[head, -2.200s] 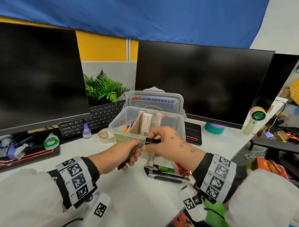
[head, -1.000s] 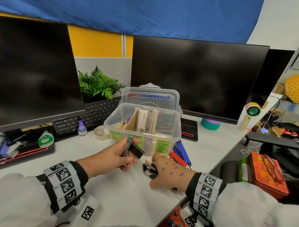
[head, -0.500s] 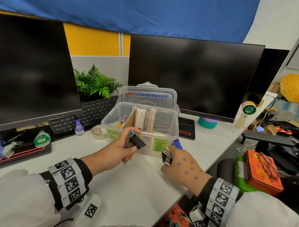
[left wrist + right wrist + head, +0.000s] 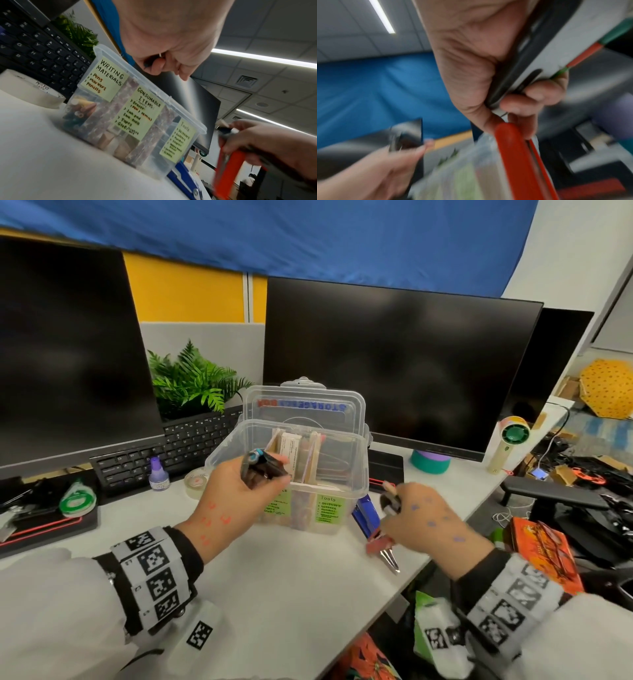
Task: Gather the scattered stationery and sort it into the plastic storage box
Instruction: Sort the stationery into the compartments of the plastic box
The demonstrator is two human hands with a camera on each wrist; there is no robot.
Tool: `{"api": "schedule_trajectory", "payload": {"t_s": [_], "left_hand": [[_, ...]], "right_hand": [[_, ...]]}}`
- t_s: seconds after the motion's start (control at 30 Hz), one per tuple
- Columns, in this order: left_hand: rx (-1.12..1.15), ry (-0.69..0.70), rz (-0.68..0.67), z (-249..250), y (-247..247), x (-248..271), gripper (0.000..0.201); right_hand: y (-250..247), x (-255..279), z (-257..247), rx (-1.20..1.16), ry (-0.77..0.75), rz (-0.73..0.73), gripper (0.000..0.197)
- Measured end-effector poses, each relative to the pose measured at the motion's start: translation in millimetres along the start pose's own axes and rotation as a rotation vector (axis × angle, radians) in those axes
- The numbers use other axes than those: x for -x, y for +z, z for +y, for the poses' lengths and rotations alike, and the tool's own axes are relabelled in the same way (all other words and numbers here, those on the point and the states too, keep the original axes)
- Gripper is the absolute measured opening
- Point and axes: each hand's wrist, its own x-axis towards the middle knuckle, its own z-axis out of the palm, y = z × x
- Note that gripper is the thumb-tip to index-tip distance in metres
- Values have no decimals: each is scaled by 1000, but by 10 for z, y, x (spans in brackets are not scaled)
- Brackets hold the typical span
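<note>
Fingers (image 4: 270, 474) of the left hand (image 4: 236, 498) are curled tight round a small bunch of dark bits, looks like a black binder clip (image 4: 265, 470) plus something with a blue tip, held up right at the near rim of the plastic storage box (image 4: 356, 474), so I'd guess that lot is about to get dropped in. Right hand (image 4: 428, 518), lower right of centre in the head view, has its fingers wrapped round a whole fistful of tools at once: red-handled scissors (image 4: 382, 546) with the blades poking down toward the worktop (image 4: 291, 594), and the right wrist view shows a grey-and-black thing, maybe a stapler or cutter (image 4: 556, 47), jammed in the same grip. Grabbing several at once makes sense since they'd all belong in one section, and the hand sits just off the box's right end, which is where the "Tools" label (image 4: 180, 139) is. A blue tool (image 4: 366, 515) lies on the worktop against that same corner, not yet picked up. The box itself sits mid-frame with its lid (image 4: 305, 405) tipped back open, card dividers standing in it, and green labels along the front: writing materials left, consumables middle, tools right, so what goes where is spelled out. Left of the box there's a roll of tape (image 4: 196, 479) and a little purple ink bottle (image 4: 158, 474) that I'd say are waiting for the consumables slot. Behind all that: keyboard (image 4: 164, 450), a fern (image 4: 191, 381), and two dark monitors (image 4: 394, 364) across the top of the frame.
</note>
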Motion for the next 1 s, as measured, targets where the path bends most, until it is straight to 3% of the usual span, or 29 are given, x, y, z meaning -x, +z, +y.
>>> {"api": "schedule_trajectory", "payload": {"t_s": [0.07, 0.17, 0.23, 0.33, 0.43, 0.6, 0.8, 1.0], "left_hand": [[2, -17, 57, 27, -39, -69, 16], [-105, -47, 62, 43, -60, -160, 9], [-197, -43, 30, 49, -24, -144, 9], [-182, -21, 0, -34, 30, -69, 6], [-173, 50, -74, -104, 56, 3, 11], [-173, 78, -162, -145, 84, 39, 11], [-104, 38, -231, -92, 211, 80, 10], [-116, -19, -234, -65, 233, 28, 12]], "right_hand": [[-354, 38, -37, -81, -12, 84, 13], [-723, -3, -77, -242, -48, 251, 9], [-641, -101, -76, -320, 12, 168, 19], [88, -63, 96, -271, 145, -131, 55], [647, 105, 244, -289, 149, -160, 72], [780, 139, 258, -277, 104, -98, 65], [805, 168, 241, -317, 21, 26, 30], [681, 43, 171, -308, 66, -67, 37]]}}
